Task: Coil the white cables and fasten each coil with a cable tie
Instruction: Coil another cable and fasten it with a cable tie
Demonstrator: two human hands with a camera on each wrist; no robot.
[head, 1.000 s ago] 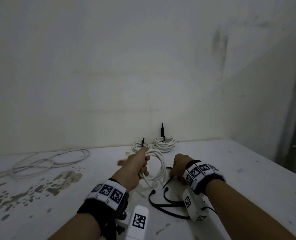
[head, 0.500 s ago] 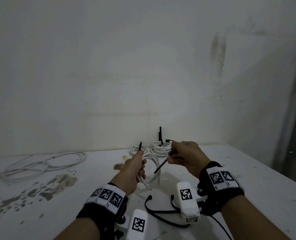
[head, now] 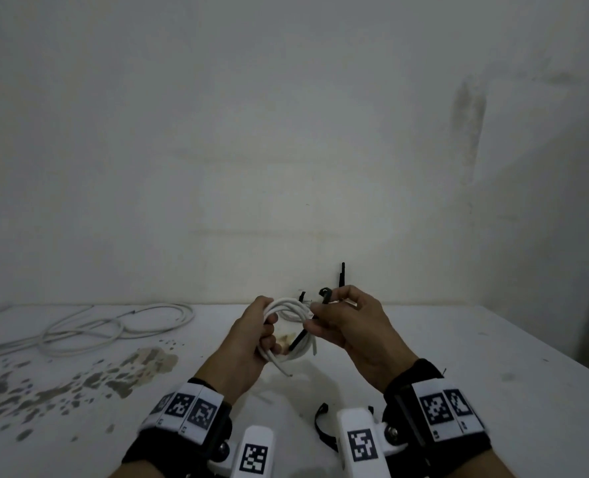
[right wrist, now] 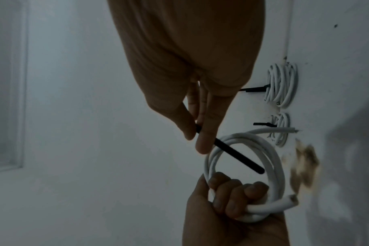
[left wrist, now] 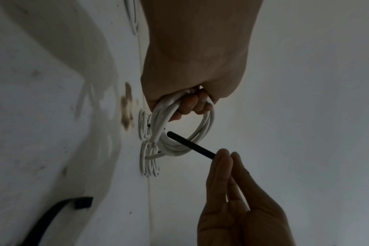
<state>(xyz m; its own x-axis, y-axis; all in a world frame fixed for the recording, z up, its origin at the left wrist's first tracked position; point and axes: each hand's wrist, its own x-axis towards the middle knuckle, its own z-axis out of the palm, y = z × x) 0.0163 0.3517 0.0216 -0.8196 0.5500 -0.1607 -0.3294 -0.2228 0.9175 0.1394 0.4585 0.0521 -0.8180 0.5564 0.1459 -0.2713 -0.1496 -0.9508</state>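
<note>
The left hand [head: 248, 334] has its fingers curled through a coil of white cable [head: 287, 331], gripping the bundled loops and holding the coil above the surface [head: 493, 357]; two cut cable ends stick out below the fist. At 3 o'clock from it, the right hand [head: 350, 322] pinches a black cable tie [right wrist: 230, 150] between thumb and fingers, the tie's free end poking through the ring of the coil. Both wrists wear black bands with white blocks bearing square black-and-white coded markers; no readable writing shows on them. At 12 o'clock, against the wall, lie two tied coils [right wrist: 281, 84], each with a black tie tail standing out. At 9 o'clock a loose white cable [head: 113, 327] sprawls on the surface, with brownish stains at 8 o'clock. More black ties [head: 322, 427] lie at 6 o'clock, between the wrists.
</note>
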